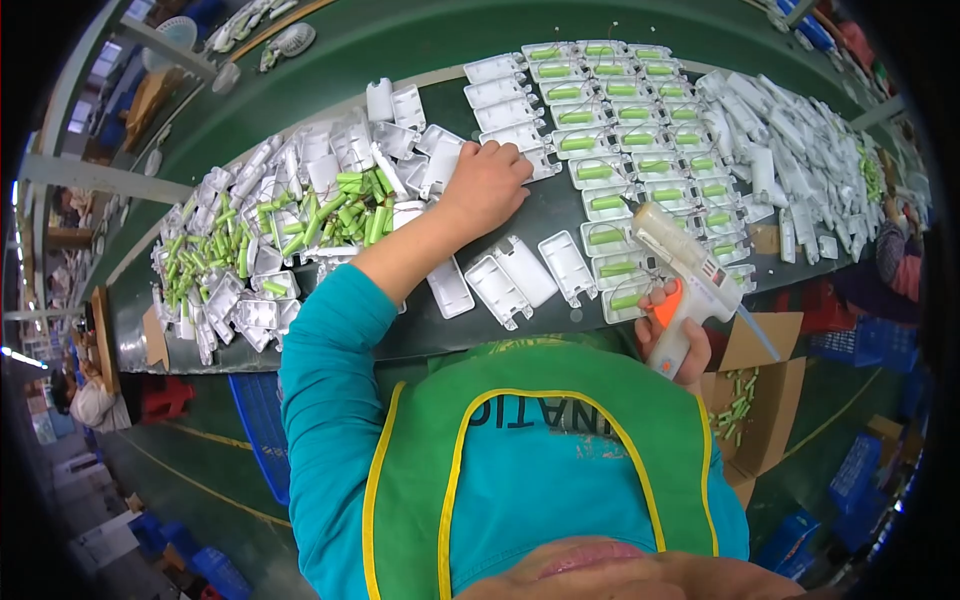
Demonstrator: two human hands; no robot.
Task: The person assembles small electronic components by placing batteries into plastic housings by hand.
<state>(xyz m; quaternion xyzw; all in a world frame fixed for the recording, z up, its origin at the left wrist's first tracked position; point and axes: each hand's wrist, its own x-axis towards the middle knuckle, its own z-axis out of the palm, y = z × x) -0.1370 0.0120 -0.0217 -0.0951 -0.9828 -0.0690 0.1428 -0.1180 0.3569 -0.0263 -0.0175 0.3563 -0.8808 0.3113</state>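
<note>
My left hand (488,188) is over the lower end of a column of empty white plastic casings (503,92). Its fingers are bent down and closed on the edge of a white casing (543,163); the fingertips are partly hidden. In my right hand (690,350) is a glue gun (685,265) with a clear barrel and an orange trigger, held upright at the table's near edge. Its nozzle points up and left, close to rows of casings fitted with green battery cells (605,202) and thin wires. Several loose white casings (497,288) lie below my left forearm.
Left on the dark table (400,340) is a heap of white casings and green cells (325,215). Another pile of white parts (790,140) covers the right side. Below stand an open cardboard box (765,400) with green cells and a blue crate (262,430). Someone's hand shows at far right.
</note>
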